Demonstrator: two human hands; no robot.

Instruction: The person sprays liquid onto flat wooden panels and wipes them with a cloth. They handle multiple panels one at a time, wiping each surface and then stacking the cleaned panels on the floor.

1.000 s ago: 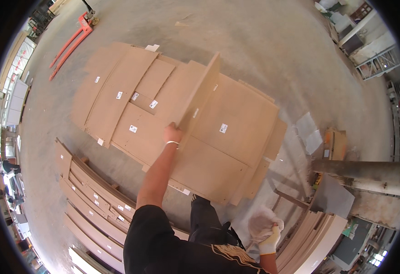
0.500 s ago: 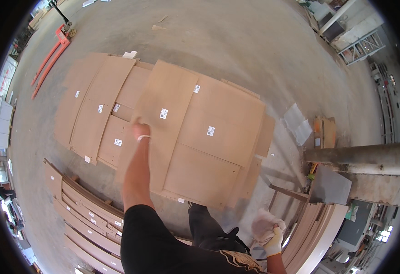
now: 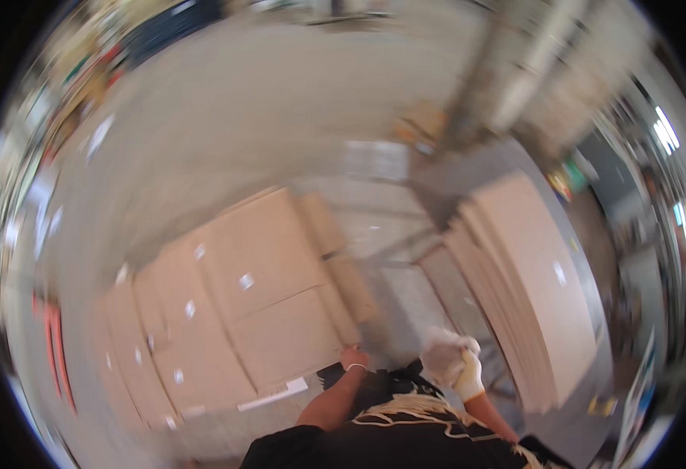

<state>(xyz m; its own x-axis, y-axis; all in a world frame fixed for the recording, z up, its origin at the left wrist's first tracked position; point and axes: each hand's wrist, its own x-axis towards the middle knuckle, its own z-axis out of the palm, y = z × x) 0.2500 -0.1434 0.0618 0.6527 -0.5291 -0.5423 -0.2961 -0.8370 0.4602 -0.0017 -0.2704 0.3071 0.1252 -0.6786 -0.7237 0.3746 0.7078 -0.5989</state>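
Note:
My bare left hand [image 3: 352,358], with a white band at the wrist, is at the near right corner of the layered light-brown panels [image 3: 276,262]. Blur hides how its fingers are set and whether they touch the panel. My right hand [image 3: 469,378] wears a pale glove with a yellow cuff. It is closed on a crumpled pinkish cloth [image 3: 441,356], held away from the panels. Small white labels dot the panels, which overlap one another toward the left.
On the right, a stack of brown boards [image 3: 542,289] rests on a grey surface [image 3: 585,438]. Red forks [image 3: 57,356] of a pallet truck lie at far left. Beyond the panels are a pale sheet [image 3: 376,160] and a cardboard box [image 3: 423,123] near a column.
My view has swung to the right, bringing the board stack further in. My left hand has come from over the panels to their near right corner. The right hand keeps the cloth.

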